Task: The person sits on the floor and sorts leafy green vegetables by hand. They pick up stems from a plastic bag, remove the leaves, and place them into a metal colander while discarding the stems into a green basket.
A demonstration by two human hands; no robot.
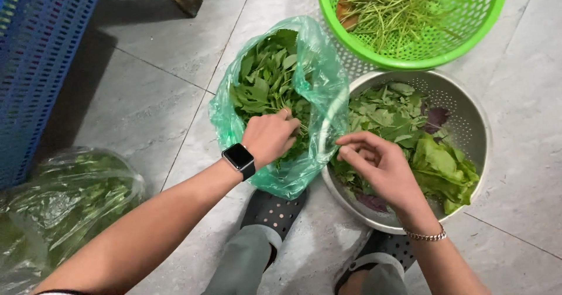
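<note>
On the tiled floor, the left hand (270,136) reaches into the green plastic bag (316,90), fingers closed on a bunch of leafy greens (263,78). The right hand (380,166) hovers half-curled, holding nothing, over the metal colander (468,125) of picked leaves. Plucking seems underway; lifting that bunch clear likely comes next.

Translucent green bag (319,90), seemingly purple-tinged leaves (436,118)

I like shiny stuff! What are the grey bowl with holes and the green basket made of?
The grey bowl looks like metal, probably steel: dull silver sheen, tiny punched holes. The green basket looks like plastic: bright, even colour, moulded slots, slightly glossy rim.
</note>
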